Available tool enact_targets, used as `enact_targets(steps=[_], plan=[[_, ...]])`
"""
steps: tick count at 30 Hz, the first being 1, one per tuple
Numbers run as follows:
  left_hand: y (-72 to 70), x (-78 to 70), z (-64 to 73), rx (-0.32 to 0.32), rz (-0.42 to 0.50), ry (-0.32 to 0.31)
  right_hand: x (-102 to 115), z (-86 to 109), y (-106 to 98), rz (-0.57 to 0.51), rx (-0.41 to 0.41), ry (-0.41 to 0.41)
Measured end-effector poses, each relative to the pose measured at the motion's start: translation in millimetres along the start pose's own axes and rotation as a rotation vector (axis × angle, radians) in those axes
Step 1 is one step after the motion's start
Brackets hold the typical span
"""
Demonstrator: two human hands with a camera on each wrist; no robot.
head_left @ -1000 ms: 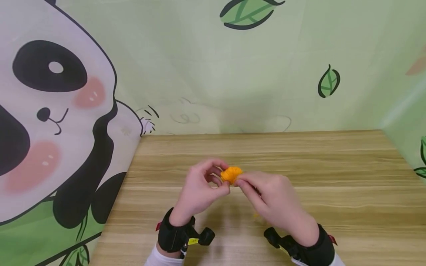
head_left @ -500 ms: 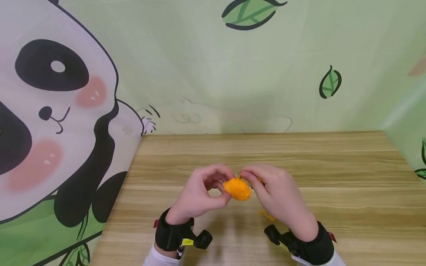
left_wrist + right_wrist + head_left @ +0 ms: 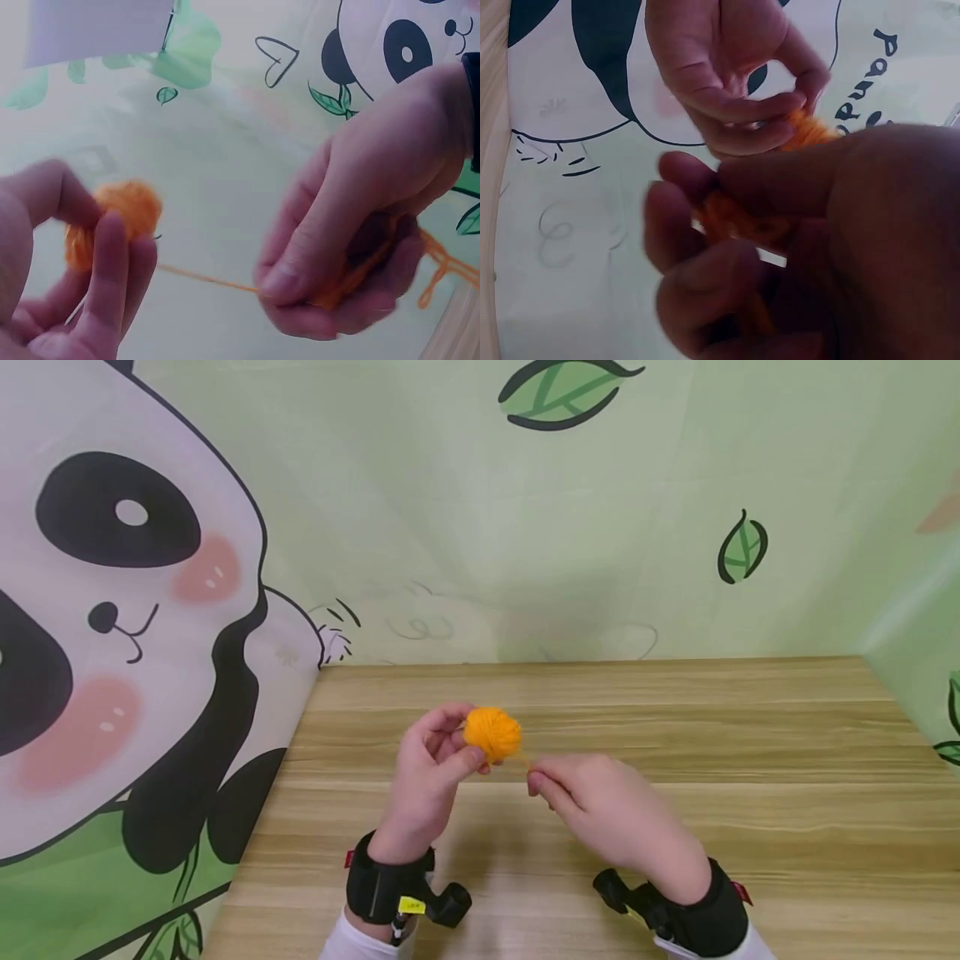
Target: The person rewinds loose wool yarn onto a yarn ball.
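Note:
A small ball of orange yarn (image 3: 492, 732) is pinched between the thumb and fingers of my left hand (image 3: 427, 777), raised over the table. From the ball a single strand (image 3: 210, 279) runs taut to my right hand (image 3: 607, 810), which pinches it between thumb and forefinger. More orange yarn lies bunched inside the curled right fingers (image 3: 705, 292), and a loose tail (image 3: 442, 266) hangs out behind that hand in the left wrist view. The right hand sits lower than the ball and a short way to its right.
The wood-grain table (image 3: 750, 760) spreads under both hands. A pale green backdrop (image 3: 420, 527) with a printed panda and leaves stands along its back and sides. Black camera bands (image 3: 386, 881) are strapped on both wrists.
The left hand has turned and lifted the yarn ball up and to the left. The right hand has gone from beside the ball to below and right of it, the strand now stretched between them.

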State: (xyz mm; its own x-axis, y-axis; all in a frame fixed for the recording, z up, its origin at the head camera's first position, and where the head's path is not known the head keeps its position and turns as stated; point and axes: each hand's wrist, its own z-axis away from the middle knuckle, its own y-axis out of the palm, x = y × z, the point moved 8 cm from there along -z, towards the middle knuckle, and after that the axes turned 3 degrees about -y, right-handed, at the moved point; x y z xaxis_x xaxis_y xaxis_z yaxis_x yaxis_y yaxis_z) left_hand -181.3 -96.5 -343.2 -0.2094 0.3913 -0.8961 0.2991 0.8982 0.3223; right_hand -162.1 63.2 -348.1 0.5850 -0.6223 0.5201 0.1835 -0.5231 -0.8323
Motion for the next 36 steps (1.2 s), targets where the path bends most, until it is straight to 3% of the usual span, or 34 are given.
enact_targets(steps=[4, 8, 14, 19, 21, 23, 27, 29, 32, 36], plan=[[-20.3, 0.3, -4.1, -0.198, -0.008, 0.022, 6.0, 1.6, 12.5, 0.014, 0.123, -0.026], [-37.1, 3.6, -6.7, -0.314, -0.125, 0.053, 15.5, 6.5, 15.7, 0.010, 0.162, -0.095], [-45.5, 11.6, -12.3, -0.369, -0.349, 0.083, 32.4, 14.6, 7.1, 0.008, 0.102, -0.237], [-41.0, 15.8, -14.6, -0.325, -0.455, 0.089, 39.8, 19.6, -11.2, -0.031, -0.044, -0.332], [-38.2, 19.3, -15.2, -0.291, -0.422, 0.067, 40.9, 21.1, -18.0, -0.038, -0.101, -0.356], [-35.8, 23.5, -15.9, -0.263, -0.325, 0.028, 42.2, 22.7, -21.4, -0.030, -0.126, -0.373], [-32.0, 31.7, -17.6, -0.237, -0.058, -0.056, 46.2, 23.6, -18.0, -0.019, -0.081, -0.392], [-31.1, 34.1, -18.2, -0.240, 0.016, -0.080, 48.7, 23.4, -13.8, -0.001, -0.045, -0.398], [-31.4, 36.7, -18.4, -0.254, 0.020, -0.092, 51.2, 23.1, -8.1, 0.032, -0.012, -0.406], [-30.7, 37.5, -17.3, -0.271, -0.098, -0.077, 53.2, 23.8, -4.5, 0.017, 0.001, -0.431]])
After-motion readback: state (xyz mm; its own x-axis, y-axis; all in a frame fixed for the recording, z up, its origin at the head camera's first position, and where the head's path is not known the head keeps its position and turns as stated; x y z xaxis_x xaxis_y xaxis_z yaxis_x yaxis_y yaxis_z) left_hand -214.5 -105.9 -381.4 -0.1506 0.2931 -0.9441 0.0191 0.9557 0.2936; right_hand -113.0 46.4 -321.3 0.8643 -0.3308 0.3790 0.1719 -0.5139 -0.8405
